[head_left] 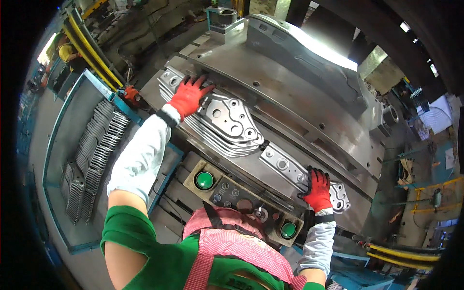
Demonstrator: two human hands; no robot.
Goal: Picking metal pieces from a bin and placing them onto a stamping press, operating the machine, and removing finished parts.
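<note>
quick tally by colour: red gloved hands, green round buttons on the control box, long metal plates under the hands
red gloved hands: 2, left hand and right hand
green buttons: 2
stamped metal plates: 2
total: 6

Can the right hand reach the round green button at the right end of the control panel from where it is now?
Probably yes. The right hand rests on the stamped metal plate just above the green button, and nothing lies between them except the edge of the press bed.
</note>
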